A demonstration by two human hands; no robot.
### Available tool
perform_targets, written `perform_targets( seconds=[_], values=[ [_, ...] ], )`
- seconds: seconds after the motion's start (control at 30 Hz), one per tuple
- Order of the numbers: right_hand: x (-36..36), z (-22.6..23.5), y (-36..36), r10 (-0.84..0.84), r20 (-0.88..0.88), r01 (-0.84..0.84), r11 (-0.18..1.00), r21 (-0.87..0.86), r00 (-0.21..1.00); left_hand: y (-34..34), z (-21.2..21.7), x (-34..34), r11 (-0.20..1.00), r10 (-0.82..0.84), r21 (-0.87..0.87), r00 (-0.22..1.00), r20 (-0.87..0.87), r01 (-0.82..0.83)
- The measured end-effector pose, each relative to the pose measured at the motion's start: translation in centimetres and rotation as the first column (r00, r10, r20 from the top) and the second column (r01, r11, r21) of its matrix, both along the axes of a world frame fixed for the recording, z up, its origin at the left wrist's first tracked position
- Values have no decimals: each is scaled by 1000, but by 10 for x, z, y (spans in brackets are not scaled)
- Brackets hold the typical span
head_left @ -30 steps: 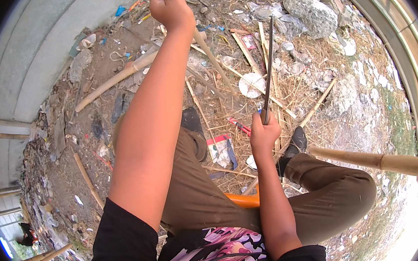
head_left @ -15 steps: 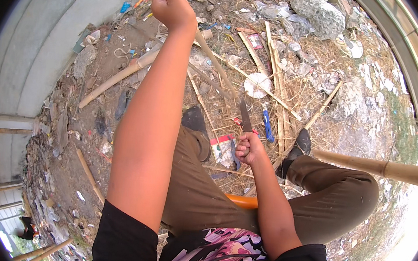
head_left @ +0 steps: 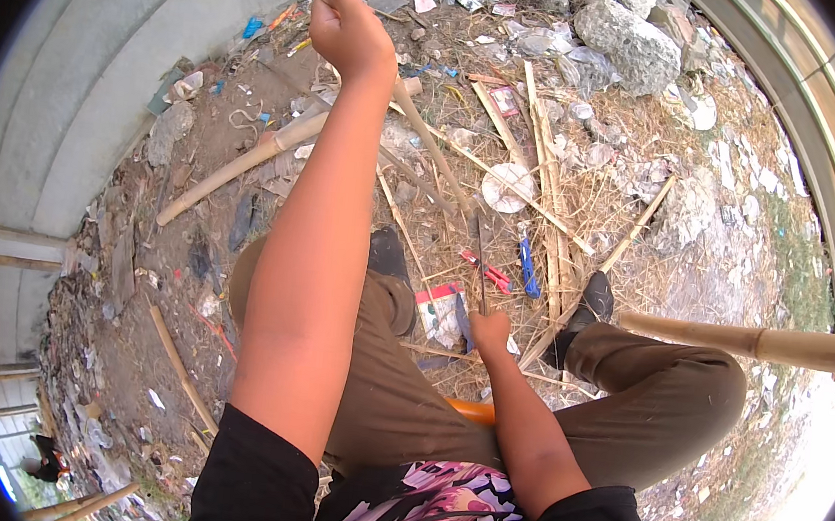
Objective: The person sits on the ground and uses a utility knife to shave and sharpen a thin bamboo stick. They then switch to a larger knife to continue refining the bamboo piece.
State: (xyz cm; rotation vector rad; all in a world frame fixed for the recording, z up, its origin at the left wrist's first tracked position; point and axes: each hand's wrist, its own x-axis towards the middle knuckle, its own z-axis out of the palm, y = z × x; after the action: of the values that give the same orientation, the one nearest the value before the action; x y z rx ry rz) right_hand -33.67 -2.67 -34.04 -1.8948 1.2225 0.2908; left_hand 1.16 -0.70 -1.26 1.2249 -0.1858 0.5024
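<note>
Since a second ago my right hand [head_left: 491, 333] has dropped from chest height toward my knee, and the long dark metal blade [head_left: 480, 267] it grips, which stood high against the litter, now points up and away from a lower spot, just in front of my right shin. My left hand [head_left: 351, 31] has stayed raised at the far end of my outstretched arm, though the view has tipped a little, so it sits nearer the top edge.

My left fingers are wrapped tight around a pale, smooth bamboo pole [head_left: 420, 125]. The pole slants from beyond the top edge down through my fist to the ground, ending close to the blade tip. My right fingers are closed firmly round the blade's handle, which my fist hides.

I sit with knees bent in brown cloth trousers [head_left: 655, 404], black shoes [head_left: 592, 302] planted in dry, stringy straw. Around them lie split bamboo strips [head_left: 547, 173], a round whitish disc [head_left: 508, 186], a blue-handled tool [head_left: 527, 268] and grey, rough stones [head_left: 632, 40]. A thick round bamboo length [head_left: 761, 344] juts in from the right. A grey concrete wall [head_left: 81, 98] curves along the left.
</note>
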Motion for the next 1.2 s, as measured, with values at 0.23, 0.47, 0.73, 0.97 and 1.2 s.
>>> perform_targets(
  seconds=[0.23,0.47,0.73,0.97,1.2],
  values=[
    [-1,7,-5,38,-68,-37,999,21,997,20,93,-25,978,-201,-28,974,108,205],
    [-8,13,3,135,-97,-159,934,-320,986,54,146,-51,973,-222,-16,948,229,231],
    [-3,29,-5,204,-163,-232,958,-170,965,94,166,-57,947,-258,-132,940,224,292],
    [1,19,-7,136,-213,-162,981,-110,967,133,169,-40,859,-412,-195,865,287,474],
    [3,-7,-56,-88,-19,63,833,-550,996,147,168,-42,868,-381,-225,883,273,443]
  ],
)
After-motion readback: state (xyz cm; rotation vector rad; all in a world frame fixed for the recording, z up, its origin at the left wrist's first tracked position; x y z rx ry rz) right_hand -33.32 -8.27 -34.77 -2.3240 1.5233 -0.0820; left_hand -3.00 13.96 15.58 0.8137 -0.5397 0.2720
